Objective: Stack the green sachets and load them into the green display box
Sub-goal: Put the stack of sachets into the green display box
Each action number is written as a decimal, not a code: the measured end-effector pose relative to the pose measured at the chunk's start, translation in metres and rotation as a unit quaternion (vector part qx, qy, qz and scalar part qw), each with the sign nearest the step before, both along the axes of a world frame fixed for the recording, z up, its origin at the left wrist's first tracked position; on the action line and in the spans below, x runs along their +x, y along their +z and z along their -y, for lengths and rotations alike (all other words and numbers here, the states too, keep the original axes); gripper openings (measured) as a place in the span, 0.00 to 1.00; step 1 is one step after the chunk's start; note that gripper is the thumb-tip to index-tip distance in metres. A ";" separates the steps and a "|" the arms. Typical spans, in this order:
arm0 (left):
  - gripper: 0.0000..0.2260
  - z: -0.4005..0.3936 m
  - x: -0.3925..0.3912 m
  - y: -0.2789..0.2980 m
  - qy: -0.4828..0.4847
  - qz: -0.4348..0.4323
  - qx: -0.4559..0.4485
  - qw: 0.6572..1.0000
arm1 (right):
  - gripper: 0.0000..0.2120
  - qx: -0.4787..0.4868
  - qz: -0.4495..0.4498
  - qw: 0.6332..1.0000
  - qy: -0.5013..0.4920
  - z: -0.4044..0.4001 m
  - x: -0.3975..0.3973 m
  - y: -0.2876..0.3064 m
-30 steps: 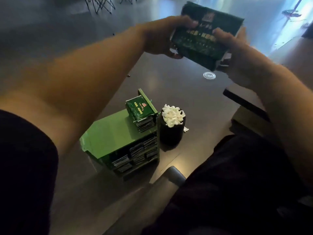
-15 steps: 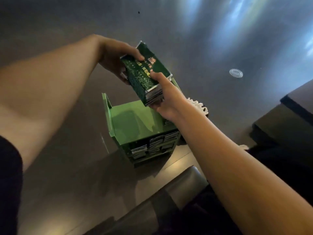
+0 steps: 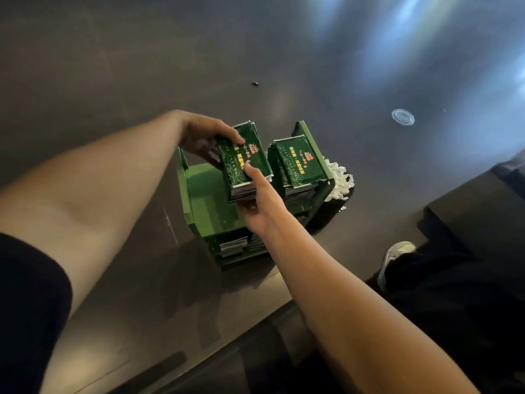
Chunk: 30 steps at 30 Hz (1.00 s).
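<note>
Both hands hold one stack of green sachets (image 3: pixel 241 163) just above the upper shelf of the green display box (image 3: pixel 204 200). My left hand (image 3: pixel 204 137) grips the stack's far end, thumb on top. My right hand (image 3: pixel 258 203) grips its near end from below, thumb on the printed top sachet. A second stack of green sachets (image 3: pixel 298 163) stands on the shelf against the box's right wall, right beside the held stack. More sachets (image 3: pixel 233 245) fill the lower compartments at the box's front.
The box stands on a dark glossy table (image 3: pixel 284 66). A dark cup of white pieces (image 3: pixel 339 183) sits right behind the box's right side. A clear round lid (image 3: pixel 402 117) lies farther right. A small dark speck (image 3: pixel 254 84) lies beyond. My shoe (image 3: pixel 395 257) shows at right.
Both hands have brought the stack down from in front of my face to the box's upper shelf, next to the stack that stands there. The camera has tilted downward.
</note>
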State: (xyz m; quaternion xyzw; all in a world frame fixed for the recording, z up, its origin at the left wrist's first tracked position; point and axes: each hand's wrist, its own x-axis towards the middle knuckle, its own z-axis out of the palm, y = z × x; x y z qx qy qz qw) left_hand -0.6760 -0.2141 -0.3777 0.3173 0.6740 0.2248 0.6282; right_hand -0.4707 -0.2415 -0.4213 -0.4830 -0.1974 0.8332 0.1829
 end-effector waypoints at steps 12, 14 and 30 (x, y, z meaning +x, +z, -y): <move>0.10 -0.005 0.010 -0.047 0.033 0.000 0.040 0.999 | 0.30 -0.034 0.065 0.997 -0.023 -0.002 -0.007 -0.012; 0.13 -0.009 0.013 -0.046 0.026 -0.007 0.054 0.998 | 0.33 -0.023 0.087 0.996 -0.020 -0.002 -0.008 -0.012; 0.10 -0.018 0.021 -0.036 -0.010 -0.049 0.050 0.997 | 0.33 0.005 0.104 0.994 -0.026 -0.004 0.006 -0.013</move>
